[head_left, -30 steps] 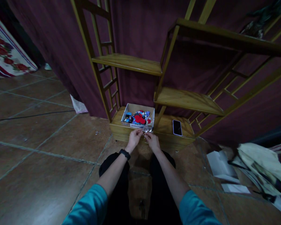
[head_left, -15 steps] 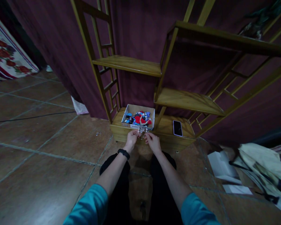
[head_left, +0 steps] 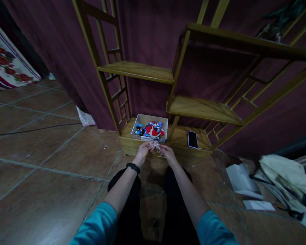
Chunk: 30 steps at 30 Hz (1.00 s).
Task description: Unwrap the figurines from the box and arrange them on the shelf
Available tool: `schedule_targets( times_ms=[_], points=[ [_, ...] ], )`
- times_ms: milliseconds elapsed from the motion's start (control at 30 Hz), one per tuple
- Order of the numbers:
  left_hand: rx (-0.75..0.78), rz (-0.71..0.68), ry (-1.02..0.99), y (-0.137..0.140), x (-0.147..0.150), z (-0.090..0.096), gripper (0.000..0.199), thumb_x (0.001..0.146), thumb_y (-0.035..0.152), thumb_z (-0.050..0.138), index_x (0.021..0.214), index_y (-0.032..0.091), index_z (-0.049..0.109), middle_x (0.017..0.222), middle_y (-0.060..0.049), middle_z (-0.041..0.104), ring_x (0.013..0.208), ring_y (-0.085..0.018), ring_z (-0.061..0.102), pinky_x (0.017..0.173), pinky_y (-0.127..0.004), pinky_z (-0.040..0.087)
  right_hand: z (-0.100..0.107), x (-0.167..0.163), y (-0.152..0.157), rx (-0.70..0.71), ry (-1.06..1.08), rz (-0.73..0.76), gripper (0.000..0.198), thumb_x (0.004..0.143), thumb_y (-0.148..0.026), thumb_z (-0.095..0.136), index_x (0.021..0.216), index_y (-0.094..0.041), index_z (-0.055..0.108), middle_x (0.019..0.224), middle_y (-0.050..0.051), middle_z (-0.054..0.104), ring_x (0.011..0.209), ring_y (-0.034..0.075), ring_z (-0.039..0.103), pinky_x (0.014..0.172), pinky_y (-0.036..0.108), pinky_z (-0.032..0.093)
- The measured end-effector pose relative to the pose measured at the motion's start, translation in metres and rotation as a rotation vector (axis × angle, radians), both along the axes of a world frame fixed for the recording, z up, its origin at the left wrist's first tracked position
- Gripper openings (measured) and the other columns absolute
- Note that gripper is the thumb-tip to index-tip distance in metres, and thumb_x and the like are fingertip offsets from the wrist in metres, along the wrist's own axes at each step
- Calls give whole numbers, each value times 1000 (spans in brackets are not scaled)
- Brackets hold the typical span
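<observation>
My left hand (head_left: 143, 150) and my right hand (head_left: 168, 153) are held close together, fingers pinched. Between their fingertips is a small, shiny, see-through bundle (head_left: 155, 144) with a pinkish tint, like crinkled plastic; its exact kind is too small to make out. Just beyond my fingers, an open cardboard box (head_left: 153, 119) stands on the low wooden base. Inside it lies a heap of small colourful trinkets (head_left: 151, 130) in red, blue, purple and black.
A phone (head_left: 193, 139) rests on the base (head_left: 181, 134) to the right of the box. Wooden shelves (head_left: 140, 70) rise above in front of a dark red curtain (head_left: 148, 37). A pale bag (head_left: 288, 173) and a white box (head_left: 242, 180) are on the tiled floor at right.
The bundle between my hands has turned and looks pinker and more spread out. My fingers have shifted slightly on it. The view has moved a little.
</observation>
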<state>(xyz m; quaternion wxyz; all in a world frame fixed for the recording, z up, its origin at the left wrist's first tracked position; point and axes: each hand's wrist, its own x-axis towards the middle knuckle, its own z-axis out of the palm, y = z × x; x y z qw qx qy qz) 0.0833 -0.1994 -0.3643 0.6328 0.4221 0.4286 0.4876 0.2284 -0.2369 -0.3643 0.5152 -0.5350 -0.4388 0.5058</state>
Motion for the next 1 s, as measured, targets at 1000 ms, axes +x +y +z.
schedule_targets(
  times_ms=[1000],
  points=[
    [-7,-136,-155,1,-1,-3,29,61,23,74,87,14,69,81,-6,69,69,-12,60,64,-22,44,8,-4,-3,47,214,48,28,63,-39,71,84,-22,71,77,1,69,60,11,58,62,26,49]
  ],
)
